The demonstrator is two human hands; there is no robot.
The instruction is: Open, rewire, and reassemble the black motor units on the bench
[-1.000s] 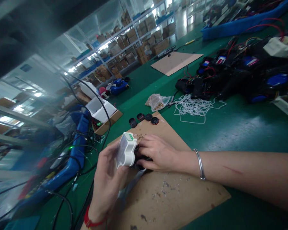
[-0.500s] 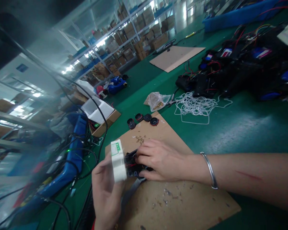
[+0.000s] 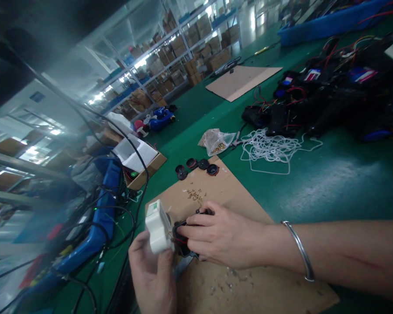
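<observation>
My left hand (image 3: 154,277) grips a white plastic casing (image 3: 157,229) with a green label, thumb on the near side and fingers mostly hidden behind it. My right hand (image 3: 224,235) is closed over a black plastic housing (image 3: 182,247), its fingertips reaching into the open side. Thin wires, one of them red, show in the gap where the white casing meets the black housing. Both parts are held over a brown cardboard sheet (image 3: 245,292). Small brass screws (image 3: 194,195) lie loose just beyond my right fingers.
Several black round caps (image 3: 212,169) line the cardboard's far edge. Behind them are a plastic bag of brass pieces (image 3: 218,144) and tangled white cord (image 3: 268,146). Black wired housings (image 3: 330,96) pile up at right. A blue bin (image 3: 100,231) and black cables stand at left.
The white casing has turned, showing more of its broad side, its label now at the top. My right hand has shifted slightly downward, its index finger now raised and bent over the black housing.
</observation>
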